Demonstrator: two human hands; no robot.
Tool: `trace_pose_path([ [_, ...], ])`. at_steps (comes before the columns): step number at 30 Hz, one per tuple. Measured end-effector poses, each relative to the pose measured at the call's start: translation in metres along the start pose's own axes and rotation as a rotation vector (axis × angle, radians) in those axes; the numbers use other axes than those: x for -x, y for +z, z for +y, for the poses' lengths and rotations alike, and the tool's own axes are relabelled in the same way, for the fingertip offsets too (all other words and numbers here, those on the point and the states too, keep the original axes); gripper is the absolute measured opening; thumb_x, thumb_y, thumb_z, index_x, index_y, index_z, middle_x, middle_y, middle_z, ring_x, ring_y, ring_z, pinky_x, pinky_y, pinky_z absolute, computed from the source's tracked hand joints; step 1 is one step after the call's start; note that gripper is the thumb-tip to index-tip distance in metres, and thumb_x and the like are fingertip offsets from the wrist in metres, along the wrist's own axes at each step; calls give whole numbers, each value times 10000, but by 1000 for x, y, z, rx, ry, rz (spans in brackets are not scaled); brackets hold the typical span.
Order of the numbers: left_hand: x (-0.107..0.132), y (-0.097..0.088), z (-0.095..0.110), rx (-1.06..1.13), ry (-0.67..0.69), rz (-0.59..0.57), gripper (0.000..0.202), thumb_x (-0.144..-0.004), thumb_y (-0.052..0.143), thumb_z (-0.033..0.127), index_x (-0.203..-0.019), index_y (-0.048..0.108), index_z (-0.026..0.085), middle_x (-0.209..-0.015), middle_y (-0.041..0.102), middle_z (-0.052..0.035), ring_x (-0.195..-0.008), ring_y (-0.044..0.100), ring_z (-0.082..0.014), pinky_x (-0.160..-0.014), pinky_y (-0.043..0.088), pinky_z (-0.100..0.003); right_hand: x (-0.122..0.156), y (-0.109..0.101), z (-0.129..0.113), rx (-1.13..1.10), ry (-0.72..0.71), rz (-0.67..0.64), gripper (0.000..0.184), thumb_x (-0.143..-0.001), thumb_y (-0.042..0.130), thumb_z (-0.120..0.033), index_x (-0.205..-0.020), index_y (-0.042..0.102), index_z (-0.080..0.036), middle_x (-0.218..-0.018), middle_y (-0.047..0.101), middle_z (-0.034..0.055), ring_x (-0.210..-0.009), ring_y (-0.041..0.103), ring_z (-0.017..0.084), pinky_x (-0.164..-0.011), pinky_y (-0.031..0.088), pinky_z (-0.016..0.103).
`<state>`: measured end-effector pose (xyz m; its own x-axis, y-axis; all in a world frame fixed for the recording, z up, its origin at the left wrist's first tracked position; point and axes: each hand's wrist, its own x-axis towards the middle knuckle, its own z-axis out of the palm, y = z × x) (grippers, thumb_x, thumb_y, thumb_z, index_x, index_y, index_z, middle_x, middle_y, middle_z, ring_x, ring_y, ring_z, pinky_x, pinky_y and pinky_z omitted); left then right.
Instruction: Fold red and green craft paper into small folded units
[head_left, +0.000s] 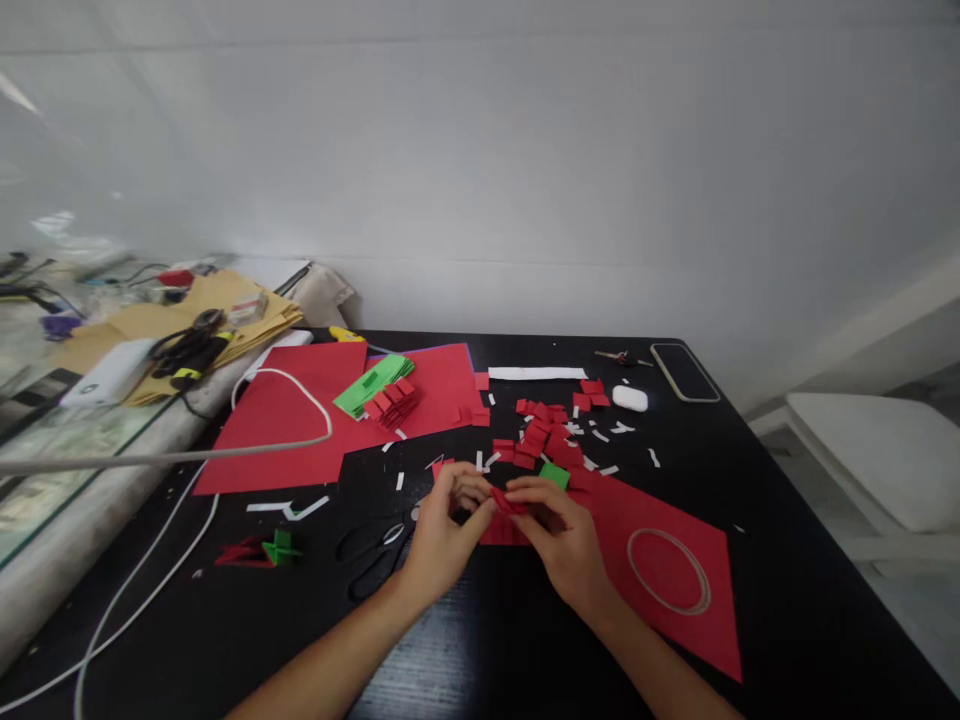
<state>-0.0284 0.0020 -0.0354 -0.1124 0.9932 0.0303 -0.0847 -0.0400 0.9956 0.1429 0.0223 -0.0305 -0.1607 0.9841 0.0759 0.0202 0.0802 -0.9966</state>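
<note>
Between my two hands is a small folded piece of red paper (509,502). My left hand (452,517) pinches its left end with thumb and fingers, and my right hand (559,530) pinches the right end. Beyond them lies a heap of small folded red paper pieces (541,437), with a green paper piece (555,475) near my right fingertips. Black-handled scissors (371,545) rest beside my left wrist, partly hidden by the hand. Under and right of my right hand spreads a red sheet (675,530) with a pale coil (669,571) on it.
Larger red sheets (281,440) carry green strips (375,383) and a folded red stack (391,403) at the left. A red-and-green folded paper shape (277,549) lies nearer. A white cable (150,461) crosses the left side. Earbud case (630,398) and phone (684,372) lie back right.
</note>
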Motion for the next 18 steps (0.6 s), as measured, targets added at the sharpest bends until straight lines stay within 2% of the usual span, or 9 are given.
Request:
trace_pose_path([
  [3, 0, 2, 0, 118, -23, -25, 360, -869, 791, 345, -1121, 564, 224, -901, 712, -12, -789, 672, -134, -766, 519, -266, 0, -2, 5, 94, -160, 30, 103, -890, 746, -259, -908, 842, -291, -1194, 708, 89, -1033, 715, 245, -907, 599, 400],
  [7, -2, 1, 1, 169, -22, -47, 411, -832, 835, 325, -1128, 567, 228, -1000, 748, -43, -882, 715, -150, -776, 530, -255, 0, -3, 5, 165, -302, 27, 233, -886, 733, -138, -963, 842, -328, -1097, 692, 60, -995, 710, 215, -908, 601, 383],
  [12, -5, -3, 1, 161, 6, -59, 442, -806, 860, 298, -1130, 568, 229, -1057, 776, -64, -927, 737, -162, -811, 555, -268, 2, 1, 1, 256, -423, 28, 269, -901, 719, -107, -1042, 827, -308, -1029, 707, 51, -978, 706, 202, -893, 598, 361],
  [18, -6, -6, 0, 90, 39, -59, 419, -829, 836, 265, -1141, 559, 230, -1021, 789, -58, -915, 748, -161, -735, 546, -237, 5, 2, -2, 289, -492, 7, 229, -893, 734, -111, -1063, 797, -252, -1042, 760, 72, -993, 732, 215, -901, 605, 367],
])
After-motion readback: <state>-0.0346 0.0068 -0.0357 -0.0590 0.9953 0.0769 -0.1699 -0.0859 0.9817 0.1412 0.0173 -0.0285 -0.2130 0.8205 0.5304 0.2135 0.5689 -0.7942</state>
